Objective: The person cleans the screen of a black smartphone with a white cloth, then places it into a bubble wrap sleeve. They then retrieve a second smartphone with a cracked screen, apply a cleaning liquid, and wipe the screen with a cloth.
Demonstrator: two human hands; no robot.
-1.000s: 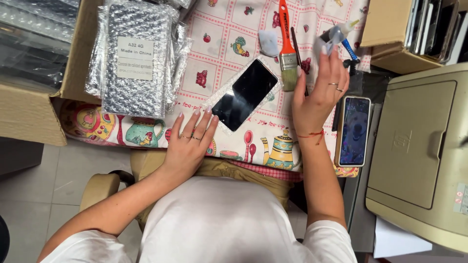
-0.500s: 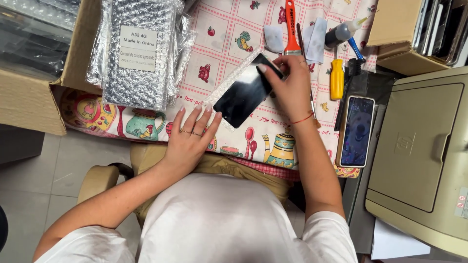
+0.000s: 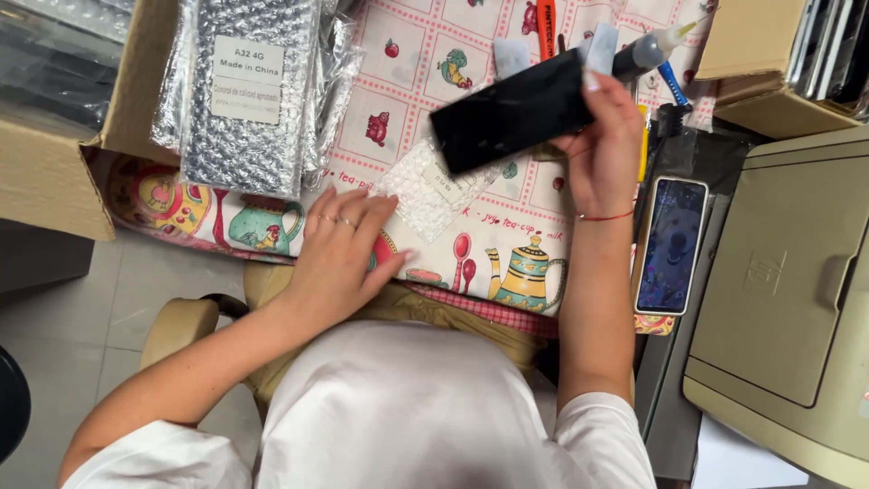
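Gripping a flat black glass phone screen [image 3: 511, 110] at its right end, the right hand [image 3: 605, 145] tilts it above the patterned surface [image 3: 507, 240], apparently for inspection. At eight o'clock, the left hand [image 3: 342, 258], fingers spread and released, rests beside a clear bubble-wrap pouch [image 3: 425, 186].

The right hand [image 3: 605, 145] grips a black rectangular screen panel [image 3: 509, 112] by its right end, lifted clear of the patterned tablecloth [image 3: 507, 237] and tilted. The left hand [image 3: 342, 254] lies flat, fingers spread, at the table's near edge, fingertips touching a small clear bubble-wrap pouch [image 3: 424, 186]. A stack of silver bubble-wrap packets [image 3: 243, 100] sits in the cardboard box [image 3: 54, 181] at left. A lit smartphone [image 3: 671, 244] lies right of the right forearm, beside a beige printer [image 3: 787, 299].
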